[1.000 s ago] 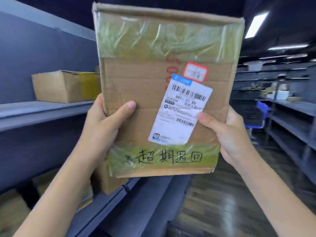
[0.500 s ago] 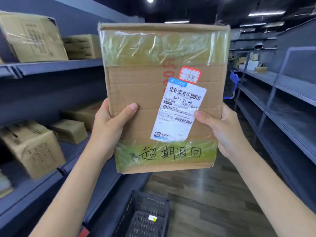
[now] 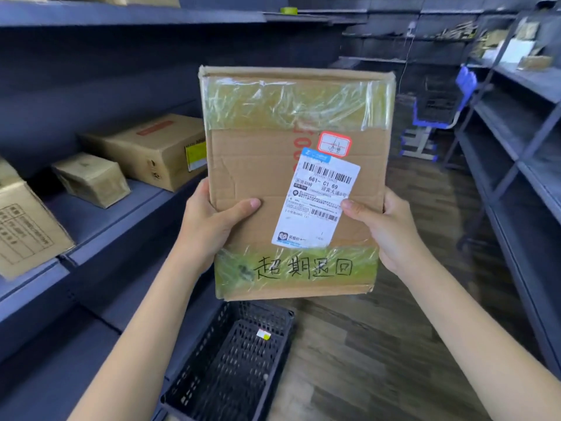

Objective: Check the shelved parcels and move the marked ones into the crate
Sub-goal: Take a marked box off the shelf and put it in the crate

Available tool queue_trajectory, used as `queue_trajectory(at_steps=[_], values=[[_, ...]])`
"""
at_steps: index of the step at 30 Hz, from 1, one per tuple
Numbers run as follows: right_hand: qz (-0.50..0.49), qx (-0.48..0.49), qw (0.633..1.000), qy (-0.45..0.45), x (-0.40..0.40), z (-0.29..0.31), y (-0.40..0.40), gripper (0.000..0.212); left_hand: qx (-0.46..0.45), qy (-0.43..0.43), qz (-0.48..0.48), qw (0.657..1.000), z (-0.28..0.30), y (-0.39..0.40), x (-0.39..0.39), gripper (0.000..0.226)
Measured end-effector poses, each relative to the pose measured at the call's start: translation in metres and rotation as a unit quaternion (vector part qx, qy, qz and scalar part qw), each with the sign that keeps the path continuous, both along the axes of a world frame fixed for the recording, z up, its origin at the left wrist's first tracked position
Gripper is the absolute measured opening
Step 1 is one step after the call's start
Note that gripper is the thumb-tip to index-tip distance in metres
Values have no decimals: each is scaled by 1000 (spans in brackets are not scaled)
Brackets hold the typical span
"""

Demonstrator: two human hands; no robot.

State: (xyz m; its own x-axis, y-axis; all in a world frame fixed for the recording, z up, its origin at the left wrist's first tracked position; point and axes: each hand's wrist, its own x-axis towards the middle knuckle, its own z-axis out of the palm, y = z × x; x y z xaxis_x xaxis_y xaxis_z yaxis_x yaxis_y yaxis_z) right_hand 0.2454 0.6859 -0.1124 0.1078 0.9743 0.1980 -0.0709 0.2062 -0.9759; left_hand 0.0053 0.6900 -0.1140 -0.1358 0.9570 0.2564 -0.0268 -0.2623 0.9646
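Parcel point(image 3: 296, 180) marked in black handwriting sits lower than a second ago, gripped at its edges between our left hand point(image 3: 209, 229) and right hand point(image 3: 391, 229) above the black crate point(image 3: 233, 360), so we judge the drop is next.

Light was dim and cool; glare glinted off the parcel's tape point(image 3: 296, 101) above both hands. Shelves point(image 3: 91, 214) left of them bowed and blurred.
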Motion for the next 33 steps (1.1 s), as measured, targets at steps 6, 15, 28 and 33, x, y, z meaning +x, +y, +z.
queue_trajectory(at_steps=[6,15,28,33], values=[[15,-65,997,-40,-23,-38,67,33,-72,-52,30,996,-59,51,-16,44],[117,-207,962,-130,-70,-146,140,30,-223,-139,164,951,-182,58,-42,38],[319,-362,843,-238,-149,-356,205,28,-366,-198,405,815,-372,27,-55,33],[358,-383,805,-278,-160,-454,201,26,-395,-233,458,762,-465,8,-44,35]])
